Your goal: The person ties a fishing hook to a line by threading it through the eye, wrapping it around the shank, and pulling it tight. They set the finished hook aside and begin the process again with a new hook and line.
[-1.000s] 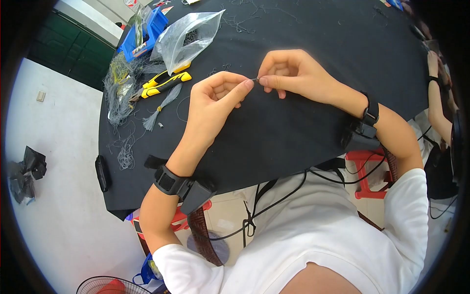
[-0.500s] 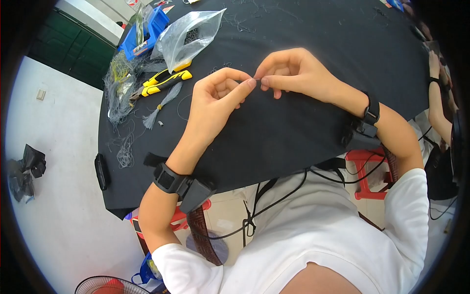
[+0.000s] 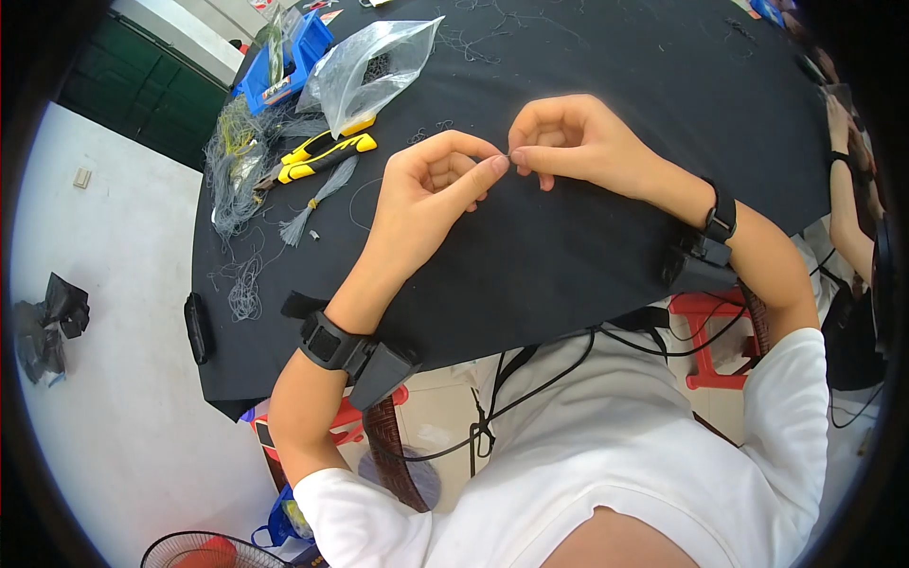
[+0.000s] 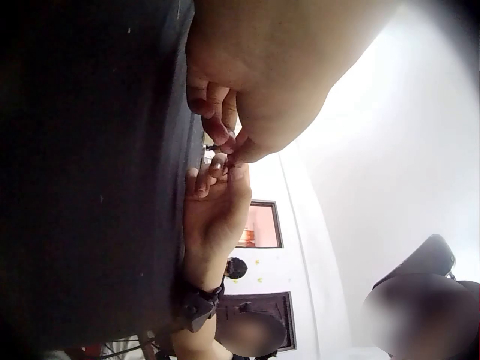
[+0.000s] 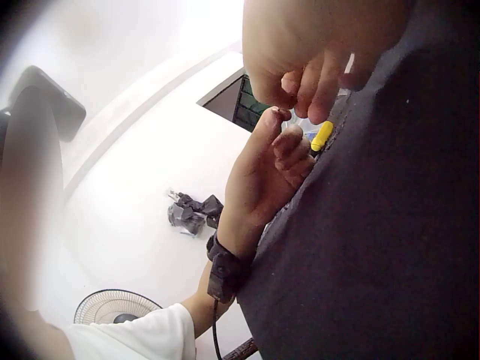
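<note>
In the head view my left hand point(image 3: 417, 199) and right hand point(image 3: 592, 151) come together over the black cloth, fingertips almost touching. Each pinches with thumb and index finger at a tiny, thin dark piece point(image 3: 508, 155), mostly hidden by the fingertips; I cannot tell its kind. The other fingers of both hands are curled in. A fine grey strand point(image 3: 353, 204) arcs over the cloth beside the left wrist. Both wrist views show the left hand point(image 4: 277, 82) and the right hand point(image 5: 322, 52) meeting fingertip to fingertip.
Yellow-and-black pliers point(image 3: 331, 163), a tied bundle of grey strands point(image 3: 320, 204) and tangled strands point(image 3: 227, 175) lie left of my left hand. Beyond them are a clear plastic bag point(image 3: 402, 66) and a blue bin point(image 3: 303, 57). Another person's arm point(image 3: 843, 204) shows at the far right.
Both hands have shifted slightly to the right in the head view. The small gap between their fingertips has narrowed, and less of the thin dark piece shows. Both pinches persist.
</note>
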A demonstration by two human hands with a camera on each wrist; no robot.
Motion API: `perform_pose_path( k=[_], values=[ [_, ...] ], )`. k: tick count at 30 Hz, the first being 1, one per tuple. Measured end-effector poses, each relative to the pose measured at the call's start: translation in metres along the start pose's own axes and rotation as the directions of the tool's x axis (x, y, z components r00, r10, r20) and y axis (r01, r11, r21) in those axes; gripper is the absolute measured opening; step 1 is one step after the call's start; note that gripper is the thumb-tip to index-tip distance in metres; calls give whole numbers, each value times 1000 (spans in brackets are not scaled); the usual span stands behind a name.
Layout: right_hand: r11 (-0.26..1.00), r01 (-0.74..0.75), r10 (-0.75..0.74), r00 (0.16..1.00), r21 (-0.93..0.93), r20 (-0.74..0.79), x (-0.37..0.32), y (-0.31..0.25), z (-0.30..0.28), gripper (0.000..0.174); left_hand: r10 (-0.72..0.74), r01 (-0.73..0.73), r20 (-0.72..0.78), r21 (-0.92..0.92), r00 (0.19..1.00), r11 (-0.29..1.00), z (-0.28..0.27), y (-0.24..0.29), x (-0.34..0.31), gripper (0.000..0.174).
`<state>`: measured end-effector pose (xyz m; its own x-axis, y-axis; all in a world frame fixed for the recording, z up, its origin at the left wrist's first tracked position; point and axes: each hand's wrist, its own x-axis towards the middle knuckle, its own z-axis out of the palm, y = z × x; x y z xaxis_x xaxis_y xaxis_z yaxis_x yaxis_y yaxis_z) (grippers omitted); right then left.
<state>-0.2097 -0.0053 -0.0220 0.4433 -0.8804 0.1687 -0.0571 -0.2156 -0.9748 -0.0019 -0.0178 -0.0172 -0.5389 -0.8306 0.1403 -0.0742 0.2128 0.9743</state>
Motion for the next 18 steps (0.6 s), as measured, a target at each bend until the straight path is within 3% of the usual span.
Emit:
perform_pose_path(
  k=[2,5,6,8,11,12,14,16,18],
  values=[
    [1000,-6,5,1000,17,5,0,1,1,11,5,-5,-12,-24,1000,1000,2,1,0,14],
    [1000,-26,26,999,5,19,0,1,-2,11,55,-47,-70,108,996,993,1,0,2,12],
    [999,-35,35,999,-3,26,0,1,-2,11,259,-216,-75,357,963,909,-3,-1,3,11],
    [999,-26,27,999,-36,30,0,3,-2,10,601,-435,69,755,796,490,-12,-3,6,9],
    [997,-14,18,999,-75,46,0,2,-2,9,660,-452,56,772,749,447,-12,8,5,7],
    [996,-11,15,999,-86,52,-1,1,-2,9,586,-490,37,593,810,639,-12,5,4,11],
    [996,44,-39,997,-78,62,-1,3,-2,8,425,-399,-31,286,905,871,-1,5,0,16],
    [995,72,-68,996,-73,56,-2,4,-2,7,246,-248,-69,-27,967,968,13,5,-2,23],
    [995,71,-68,997,-70,37,-2,3,-1,6,22,-13,56,-144,998,989,3,5,-2,23]
  ],
)
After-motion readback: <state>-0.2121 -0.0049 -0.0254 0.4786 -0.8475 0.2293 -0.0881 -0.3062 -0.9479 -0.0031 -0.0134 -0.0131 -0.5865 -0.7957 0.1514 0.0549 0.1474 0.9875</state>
